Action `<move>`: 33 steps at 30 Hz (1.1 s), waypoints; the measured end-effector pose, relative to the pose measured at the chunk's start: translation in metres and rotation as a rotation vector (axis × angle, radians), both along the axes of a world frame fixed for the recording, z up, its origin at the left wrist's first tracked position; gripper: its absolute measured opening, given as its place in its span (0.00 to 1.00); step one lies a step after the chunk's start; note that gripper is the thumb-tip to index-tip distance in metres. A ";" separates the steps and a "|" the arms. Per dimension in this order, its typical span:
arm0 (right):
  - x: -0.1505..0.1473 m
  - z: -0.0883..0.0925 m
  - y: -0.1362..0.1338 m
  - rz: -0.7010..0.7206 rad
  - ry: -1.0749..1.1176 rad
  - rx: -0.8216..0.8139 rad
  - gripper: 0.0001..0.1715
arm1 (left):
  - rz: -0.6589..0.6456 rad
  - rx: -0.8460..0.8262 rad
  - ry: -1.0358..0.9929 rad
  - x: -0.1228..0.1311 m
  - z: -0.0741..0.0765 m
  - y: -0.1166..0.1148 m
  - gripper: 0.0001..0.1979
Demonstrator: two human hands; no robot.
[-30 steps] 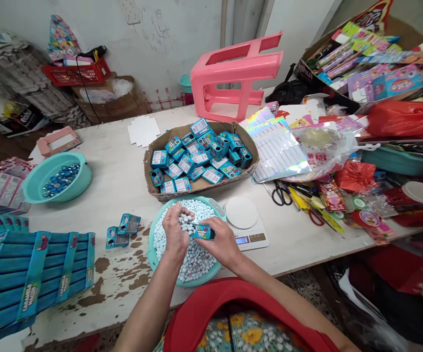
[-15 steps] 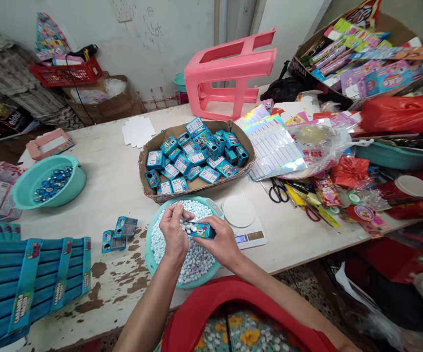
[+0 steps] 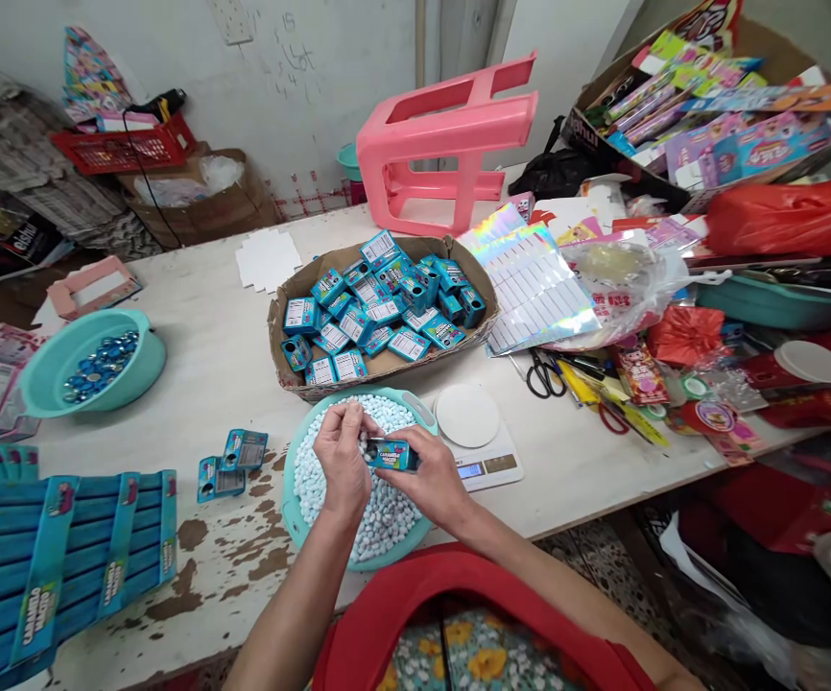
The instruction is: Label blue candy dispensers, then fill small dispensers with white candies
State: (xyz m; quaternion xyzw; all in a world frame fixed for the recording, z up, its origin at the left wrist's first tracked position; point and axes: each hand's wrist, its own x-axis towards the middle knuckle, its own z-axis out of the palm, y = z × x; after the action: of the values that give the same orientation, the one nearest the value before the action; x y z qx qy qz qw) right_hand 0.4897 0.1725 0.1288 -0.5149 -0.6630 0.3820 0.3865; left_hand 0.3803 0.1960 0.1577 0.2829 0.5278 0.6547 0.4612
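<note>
My right hand grips a small blue candy box, held on its side above the bowl, its printed face turned up. My left hand is closed at the box's left end, thumb and fingers pinched together. What lies between those fingertips is hidden. Beneath both hands stands a turquoise bowl full of small pale blue and white candies. Behind it, a cut-down cardboard tray holds many similar blue boxes. Two more small blue boxes lie left of the bowl.
A white scale stands right of the bowl. Scissors, holographic sheets and a pink stool lie beyond. To the left are a turquoise basin with shiny blue pieces and stacked long blue cartons.
Candies seen between my left fingers and the box's end no longer show there. My left fingers have closed in at that end. The view has shifted slightly.
</note>
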 end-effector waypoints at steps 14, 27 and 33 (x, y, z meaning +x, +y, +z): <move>0.050 0.001 0.004 -0.102 0.319 -0.127 0.21 | -0.126 -0.079 0.402 -0.043 -0.018 0.005 0.09; 0.135 -0.110 0.064 -0.424 0.133 -0.079 0.21 | -0.421 -0.403 1.515 -0.029 -0.097 0.246 0.37; 0.144 -0.106 0.056 -0.437 0.017 -0.029 0.23 | -0.398 -0.422 1.514 -0.035 -0.109 0.259 0.25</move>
State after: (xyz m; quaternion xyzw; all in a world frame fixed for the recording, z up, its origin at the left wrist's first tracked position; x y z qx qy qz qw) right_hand 0.6340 0.2284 0.0229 -0.6489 -0.5266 0.3029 0.4582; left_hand 0.3455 0.4549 0.0484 0.6449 0.7491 0.0777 0.1304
